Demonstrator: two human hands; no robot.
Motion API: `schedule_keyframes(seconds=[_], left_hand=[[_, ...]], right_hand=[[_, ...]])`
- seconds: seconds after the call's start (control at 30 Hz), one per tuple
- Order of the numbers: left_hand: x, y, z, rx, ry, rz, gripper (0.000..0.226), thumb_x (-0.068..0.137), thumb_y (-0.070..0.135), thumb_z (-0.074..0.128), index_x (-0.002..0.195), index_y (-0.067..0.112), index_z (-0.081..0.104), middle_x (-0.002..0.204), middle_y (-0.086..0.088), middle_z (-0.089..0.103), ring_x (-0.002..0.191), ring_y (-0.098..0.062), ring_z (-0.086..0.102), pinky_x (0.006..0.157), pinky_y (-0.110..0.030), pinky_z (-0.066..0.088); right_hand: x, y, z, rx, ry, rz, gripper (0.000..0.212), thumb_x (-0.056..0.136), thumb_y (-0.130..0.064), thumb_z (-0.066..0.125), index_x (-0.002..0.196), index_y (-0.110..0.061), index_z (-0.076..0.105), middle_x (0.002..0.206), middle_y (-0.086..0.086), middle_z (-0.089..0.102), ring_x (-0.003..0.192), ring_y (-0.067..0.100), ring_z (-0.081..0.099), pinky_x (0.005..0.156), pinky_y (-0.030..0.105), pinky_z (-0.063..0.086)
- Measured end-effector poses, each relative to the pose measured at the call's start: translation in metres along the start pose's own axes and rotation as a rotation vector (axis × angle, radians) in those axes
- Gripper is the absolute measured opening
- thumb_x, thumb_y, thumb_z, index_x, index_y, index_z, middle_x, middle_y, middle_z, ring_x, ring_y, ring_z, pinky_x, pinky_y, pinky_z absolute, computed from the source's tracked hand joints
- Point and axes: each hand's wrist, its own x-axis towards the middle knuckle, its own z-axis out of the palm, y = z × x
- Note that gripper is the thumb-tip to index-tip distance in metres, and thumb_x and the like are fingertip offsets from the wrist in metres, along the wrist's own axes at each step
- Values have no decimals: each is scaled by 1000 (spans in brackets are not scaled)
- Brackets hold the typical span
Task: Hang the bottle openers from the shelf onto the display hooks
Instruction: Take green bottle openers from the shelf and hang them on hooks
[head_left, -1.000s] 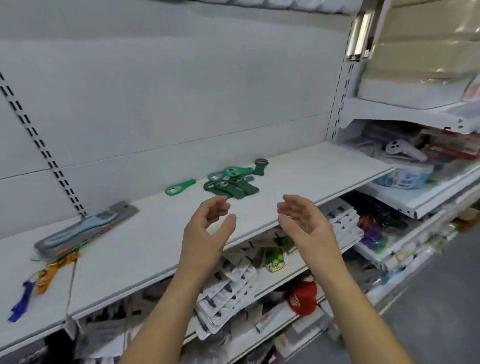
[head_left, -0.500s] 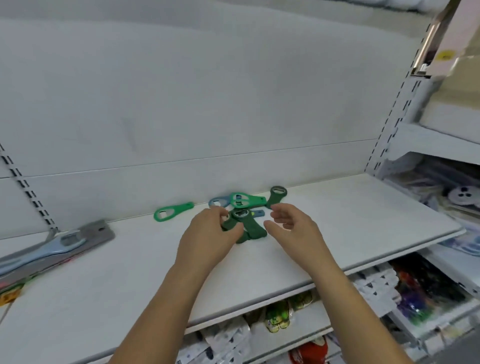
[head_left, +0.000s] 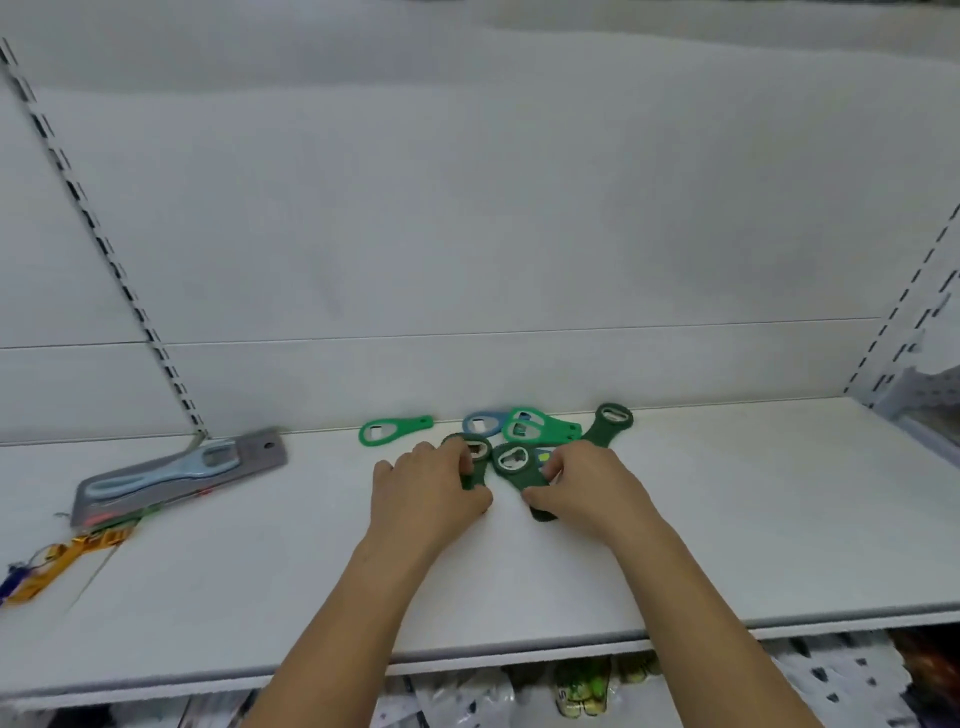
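Both hands have dropped onto the shelf (head_left: 260, 571): left hand (head_left: 428, 488) grips a dark green opener (head_left: 479, 451), right hand (head_left: 589, 488) grips a second dark green opener (head_left: 514, 465); other openers (head_left: 540, 431) lie just behind.

Blue opener (head_left: 483, 423) part-hidden, orange item (head_left: 57, 564) cut off, lower goods (head_left: 582, 686) blurry

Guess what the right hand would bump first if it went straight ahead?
The right hand already pinches a dark green opener. Going on, it would probably meet the light green openers just behind.
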Motion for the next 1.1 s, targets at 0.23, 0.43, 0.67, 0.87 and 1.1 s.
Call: schedule_keyframes(seconds=[0.23, 0.43, 0.67, 0.87, 1.1], left_hand=[[-7, 2, 1, -301, 14, -156, 31, 75, 33, 77, 96, 24, 57, 92, 4, 68, 86, -20, 65, 76, -35, 55], [-26, -22, -8, -586, 99, -218, 36, 83, 12, 74, 118, 18, 69, 74, 3, 73, 66, -14, 67, 71, -30, 56], [-102, -48, -37, -1149, 267, -425, 18, 85, -6, 72, 100, 4, 66, 90, -17, 76, 79, -32, 77, 73, -37, 64], [-171, -100, -59, -1241, 442, -527, 15, 87, -8, 69, 99, -4, 63, 92, -21, 77, 88, -36, 76, 81, -43, 62], [-272, -181, -80, -1193, 663, -621, 17, 85, 2, 75, 102, 1, 72, 94, -15, 78, 84, -28, 75, 70, -32, 61]], right_hand=[[-7, 24, -13, 407, -94, -40, 17, 84, -19, 77, 95, -11, 66, 82, 11, 72, 57, 19, 65, 50, 30, 54], [-25, 28, -18, 945, -166, -82, 21, 88, -1, 72, 106, -6, 63, 76, 14, 73, 54, 24, 67, 58, 37, 60], [-46, -10, 6, 1041, -459, -218, 14, 94, 0, 62, 108, -3, 59, 87, 15, 78, 80, 32, 77, 72, 38, 59], [-79, -71, 54, 1115, -734, -262, 15, 92, 7, 62, 107, 5, 59, 95, 23, 75, 84, 37, 76, 71, 40, 63], [-138, -166, 126, 1028, -886, -436, 27, 89, 10, 65, 112, -4, 64, 94, 17, 75, 84, 34, 76, 68, 35, 63]])
